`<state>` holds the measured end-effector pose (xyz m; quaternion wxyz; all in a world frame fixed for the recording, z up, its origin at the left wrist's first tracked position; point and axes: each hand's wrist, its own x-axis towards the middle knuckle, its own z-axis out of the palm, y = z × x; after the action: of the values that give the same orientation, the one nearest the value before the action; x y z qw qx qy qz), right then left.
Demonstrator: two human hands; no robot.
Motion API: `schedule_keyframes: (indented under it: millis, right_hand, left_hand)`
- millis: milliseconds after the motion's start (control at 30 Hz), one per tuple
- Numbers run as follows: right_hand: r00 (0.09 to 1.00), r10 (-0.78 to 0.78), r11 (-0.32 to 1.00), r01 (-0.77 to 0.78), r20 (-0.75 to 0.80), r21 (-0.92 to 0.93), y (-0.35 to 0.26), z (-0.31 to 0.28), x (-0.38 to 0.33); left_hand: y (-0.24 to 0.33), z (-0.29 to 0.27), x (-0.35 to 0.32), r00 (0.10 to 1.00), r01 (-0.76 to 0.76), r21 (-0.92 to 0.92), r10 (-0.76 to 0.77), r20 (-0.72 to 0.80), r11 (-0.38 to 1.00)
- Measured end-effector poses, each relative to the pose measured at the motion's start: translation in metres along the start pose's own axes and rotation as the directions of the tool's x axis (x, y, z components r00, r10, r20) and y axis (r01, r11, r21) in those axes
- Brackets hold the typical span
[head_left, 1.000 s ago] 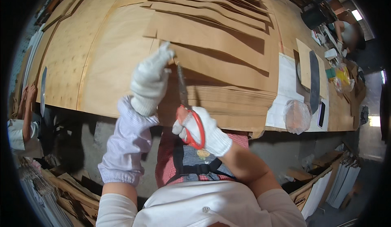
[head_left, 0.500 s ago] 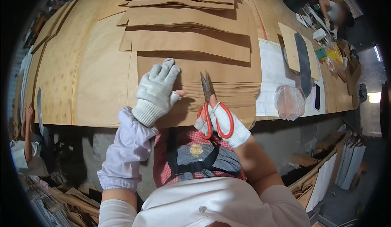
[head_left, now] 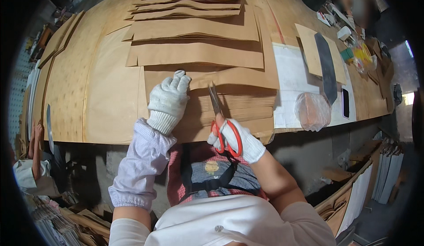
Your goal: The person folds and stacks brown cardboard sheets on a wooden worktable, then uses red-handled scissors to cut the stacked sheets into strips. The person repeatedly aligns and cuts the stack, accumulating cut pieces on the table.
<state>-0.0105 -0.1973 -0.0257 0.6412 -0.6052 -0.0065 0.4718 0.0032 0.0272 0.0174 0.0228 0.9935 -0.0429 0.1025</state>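
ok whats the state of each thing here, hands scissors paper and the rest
left hand: gloved, pressed flat on the paper
right hand: gloved, gripping the scissors' handles
scissors: red handles, blades into the paper
brown paper stack: flat at the table edge, being cut
plastic bag: crumpled, lying on the table

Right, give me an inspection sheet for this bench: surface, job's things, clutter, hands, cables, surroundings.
Surface: wide brown workbench, covered in overlapping brown paper sheets.
Job's things: stack of brown paper pieces at the near edge; red-handled scissors, blades pointing away over the stack.
Clutter: clear plastic bag, dark flat strip, black phone-like slab, small colourful items.
Hands: left hand, white-gloved, flat on the paper; right hand, gloved, gripping the scissors.
Cables: nothing seen.
Surroundings: another person's arm at far left; paper bundles below.
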Motion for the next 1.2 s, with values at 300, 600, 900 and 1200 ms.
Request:
schedule_keyframes:
  millis: [300,600,900,1200]
  right_hand:
    - [0.887,-0.050,0.996,0.079,-0.460,0.043,-0.004,-0.055,-0.059]
    - [0.900,-0.036,0.989,0.093,-0.433,0.112,-0.008,-0.051,-0.052]
    - [0.939,0.119,0.946,-0.206,0.322,0.252,-0.014,0.073,0.044]
    - [0.986,0.062,0.985,-0.084,0.153,0.148,-0.037,0.109,0.028]
  left_hand:
    - [-0.007,0.010,-0.002,0.989,-0.071,-0.003,0.070,-0.131,0.997]
    - [-0.019,-0.003,-0.021,0.920,0.131,-0.145,-0.175,-0.350,0.981]
    - [-0.079,0.021,-0.053,0.916,0.053,-0.413,-0.209,-0.342,0.909]
    - [-0.065,-0.003,-0.033,0.895,-0.005,-0.396,-0.173,-0.412,0.918]
